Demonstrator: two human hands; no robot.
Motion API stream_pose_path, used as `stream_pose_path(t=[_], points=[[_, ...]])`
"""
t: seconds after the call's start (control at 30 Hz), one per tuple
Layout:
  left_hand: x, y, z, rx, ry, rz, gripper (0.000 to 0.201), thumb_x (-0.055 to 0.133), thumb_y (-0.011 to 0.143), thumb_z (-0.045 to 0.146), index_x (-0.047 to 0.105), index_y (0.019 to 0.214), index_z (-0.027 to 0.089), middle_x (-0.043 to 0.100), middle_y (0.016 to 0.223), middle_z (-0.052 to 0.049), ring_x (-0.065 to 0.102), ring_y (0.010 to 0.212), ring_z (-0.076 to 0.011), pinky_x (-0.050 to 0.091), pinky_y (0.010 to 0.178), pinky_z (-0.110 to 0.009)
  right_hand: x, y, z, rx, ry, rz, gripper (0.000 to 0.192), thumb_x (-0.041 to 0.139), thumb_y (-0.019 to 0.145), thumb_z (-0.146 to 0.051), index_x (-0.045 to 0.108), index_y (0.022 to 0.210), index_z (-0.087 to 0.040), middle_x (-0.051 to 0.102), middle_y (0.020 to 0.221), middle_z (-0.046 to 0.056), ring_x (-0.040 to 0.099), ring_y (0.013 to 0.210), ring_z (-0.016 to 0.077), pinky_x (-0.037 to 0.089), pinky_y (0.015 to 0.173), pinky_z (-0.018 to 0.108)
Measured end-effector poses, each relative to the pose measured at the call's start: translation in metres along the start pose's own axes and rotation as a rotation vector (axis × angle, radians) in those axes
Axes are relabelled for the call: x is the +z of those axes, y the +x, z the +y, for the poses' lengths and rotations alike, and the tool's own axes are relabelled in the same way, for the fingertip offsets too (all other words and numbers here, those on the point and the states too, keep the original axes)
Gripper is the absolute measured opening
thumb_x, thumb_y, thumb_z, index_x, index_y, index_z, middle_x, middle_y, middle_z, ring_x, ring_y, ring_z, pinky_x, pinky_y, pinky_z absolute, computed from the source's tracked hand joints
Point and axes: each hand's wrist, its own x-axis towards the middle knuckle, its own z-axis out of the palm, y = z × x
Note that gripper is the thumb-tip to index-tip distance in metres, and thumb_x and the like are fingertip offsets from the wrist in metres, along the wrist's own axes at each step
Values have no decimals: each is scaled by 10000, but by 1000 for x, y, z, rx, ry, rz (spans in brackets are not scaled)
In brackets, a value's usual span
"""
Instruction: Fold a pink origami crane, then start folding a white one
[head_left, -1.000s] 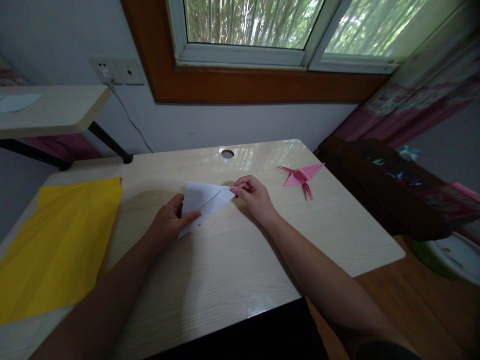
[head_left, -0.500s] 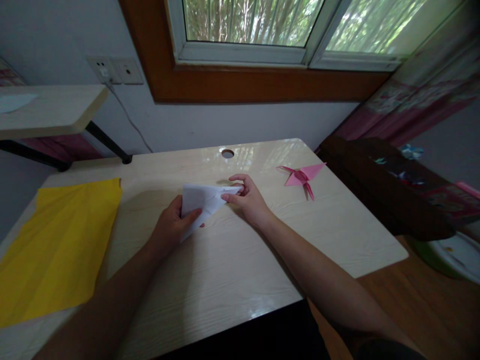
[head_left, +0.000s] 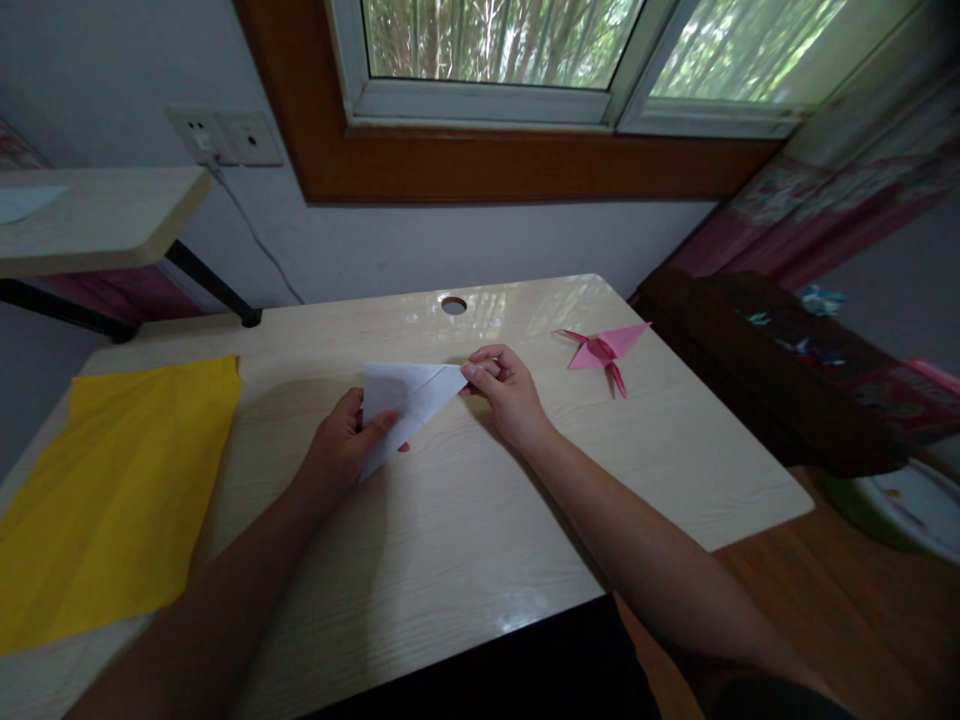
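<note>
A folded white sheet of paper (head_left: 411,392), roughly triangular, is held between my two hands over the table (head_left: 480,560). My left hand (head_left: 351,440) grips its left side, the thumb on the front and the other fingers mostly hidden behind. At the narrow right tip, my right hand (head_left: 510,392) pinches the paper between thumb and fingers. A crease runs diagonally near that tip. To the right of my right hand lies a pink folded paper crane (head_left: 604,350), its wings spread on the table.
Yellow paper (head_left: 127,490) covers the table's left part. A raised shelf (head_left: 97,220) on black legs stands at the back left, near a wall socket (head_left: 225,137) with a cable. A round hole (head_left: 454,306) pierces the table's back edge. Dark furniture (head_left: 765,370) stands to the right.
My right hand's fingers have closed around the paper's right tip, with the thumb shifted a little right and up. The left hand keeps its grip; the crane and yellow paper lie as before.
</note>
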Motion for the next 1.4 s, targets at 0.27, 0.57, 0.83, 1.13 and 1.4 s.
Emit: stream_pose_path(t=[0.27,0.57,0.83,1.13,1.4], points=[[-2,0,0,13,-33,-3,470,717,845,504,542,1141,184,720,956,-51,728,678,-194,579,593,-287,-2,0,0,4,50,-2,348,824,741,-426,581,906,-241,702,734,-47,683,641,127,601,649,276],[-1,1,4,24,-13,24,450,707,847,517,552,1112,189,729,910,-35,724,663,-188,574,578,-280,-7,3,0,12,29,-6,379,754,802,-499,542,1010,-264,694,714,-56,679,609,127,602,654,294],[-1,0,3,40,27,44,456,698,849,528,558,1126,195,738,875,-33,723,661,-191,576,581,-280,-7,3,-2,53,59,-42,412,673,848,-568,591,1120,-270,711,878,-11,695,791,153,597,761,328],[1,-2,0,34,62,-1,477,705,842,522,558,1157,196,722,928,-40,738,692,-213,595,611,-310,-4,0,-1,-3,-170,-66,330,863,675,-396,697,899,-220,666,694,-35,613,637,124,511,614,261],[-1,-1,-2,20,-16,-7,471,718,827,518,569,1136,195,725,948,-44,732,678,-203,609,622,-323,-7,1,-6,4,-147,-95,293,816,733,-450,687,846,-213,677,655,-23,613,595,127,515,586,266]])
